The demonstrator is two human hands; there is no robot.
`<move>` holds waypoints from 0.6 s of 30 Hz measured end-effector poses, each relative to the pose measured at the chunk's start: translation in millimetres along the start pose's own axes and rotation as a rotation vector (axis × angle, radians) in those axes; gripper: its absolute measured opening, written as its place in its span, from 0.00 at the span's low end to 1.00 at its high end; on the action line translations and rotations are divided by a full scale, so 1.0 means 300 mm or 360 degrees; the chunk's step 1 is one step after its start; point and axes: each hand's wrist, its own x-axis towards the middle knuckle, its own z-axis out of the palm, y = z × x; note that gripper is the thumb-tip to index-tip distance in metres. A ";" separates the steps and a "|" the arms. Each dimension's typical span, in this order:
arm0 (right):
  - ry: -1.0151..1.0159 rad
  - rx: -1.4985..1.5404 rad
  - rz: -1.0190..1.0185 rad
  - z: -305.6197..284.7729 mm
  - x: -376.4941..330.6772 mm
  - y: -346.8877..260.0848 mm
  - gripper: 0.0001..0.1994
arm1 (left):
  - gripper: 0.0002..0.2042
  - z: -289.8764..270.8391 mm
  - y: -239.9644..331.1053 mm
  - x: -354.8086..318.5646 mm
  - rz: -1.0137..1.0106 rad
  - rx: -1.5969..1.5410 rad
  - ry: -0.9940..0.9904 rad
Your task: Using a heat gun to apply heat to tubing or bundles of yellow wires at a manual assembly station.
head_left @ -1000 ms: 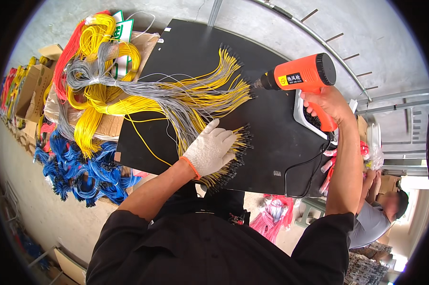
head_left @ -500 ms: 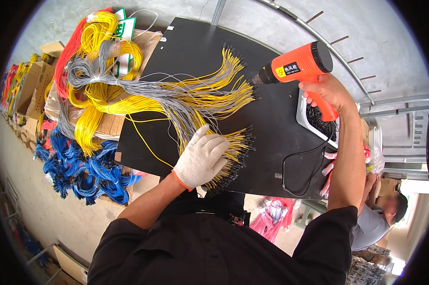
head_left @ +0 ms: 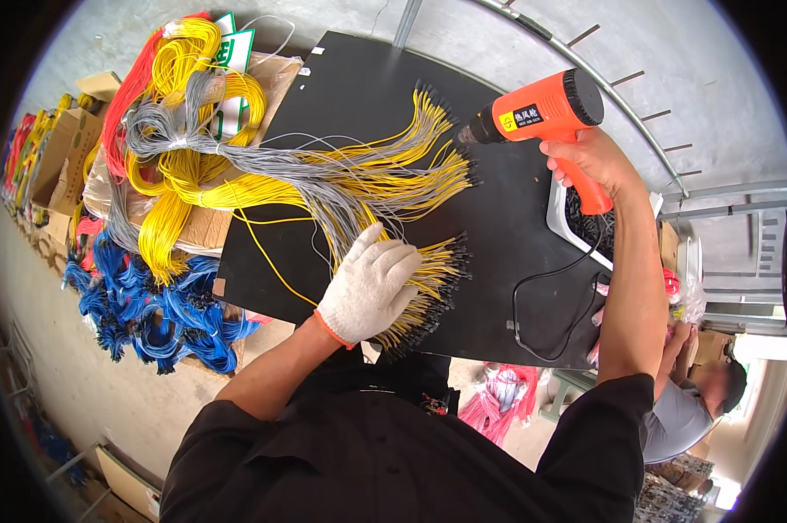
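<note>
An orange heat gun (head_left: 546, 106) is gripped by its handle in my bare right hand (head_left: 592, 166). Its dark nozzle points left at the black-tipped ends of a fanned bundle of yellow and grey wires (head_left: 428, 179), just short of them. My left hand (head_left: 371, 283), in a white knitted glove with an orange cuff, lies flat over a nearer fan of the wires, fingers extended. Yellow wires with black ends (head_left: 432, 283) spread out to the right of the glove. The bundle lies across a black tabletop (head_left: 498, 296).
Coiled yellow, grey and red wires (head_left: 180, 61) lie on cardboard at left, above blue wire bundles (head_left: 158, 305). At right, a white tray (head_left: 557, 218) holds small black pieces, with the gun's black cord (head_left: 517, 305) looping nearby. Another person (head_left: 685, 418) sits at far right.
The heat gun and my right hand have shifted slightly left and away from me, along the wire ends. My left hand stays in place on the wires.
</note>
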 end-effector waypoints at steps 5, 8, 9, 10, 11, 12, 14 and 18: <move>0.0028 -0.0024 -0.0017 0.003 0.017 -0.009 0.18 | 0.22 0.019 -0.020 0.070 -0.0017 0.0082 -0.0028; 0.0011 -0.0043 -0.0015 -0.006 0.014 -0.009 0.18 | 0.21 0.029 -0.030 0.086 -0.0029 0.0104 -0.0059; -0.0004 -0.0039 -0.0002 -0.012 0.012 -0.006 0.18 | 0.21 0.033 -0.032 0.090 -0.0027 0.0103 -0.0060; -0.0002 -0.0038 -0.0001 -0.018 0.013 -0.001 0.18 | 0.22 0.038 -0.034 0.093 -0.0035 0.0122 -0.0074; -0.0004 -0.0038 -0.0007 -0.023 0.015 0.005 0.18 | 0.22 0.042 -0.035 0.097 -0.0043 0.0141 -0.0088; -0.0004 -0.0038 -0.0013 -0.025 0.015 0.009 0.18 | 0.22 0.046 -0.037 0.100 -0.0040 0.0141 -0.0091; 0.0002 -0.0023 -0.0042 -0.020 0.015 0.006 0.18 | 0.22 0.053 -0.038 0.108 -0.0034 0.0123 -0.0086; -0.0021 -0.0069 -0.0062 -0.030 -0.008 0.005 0.18 | 0.22 0.061 -0.044 0.118 -0.0036 0.0141 -0.0116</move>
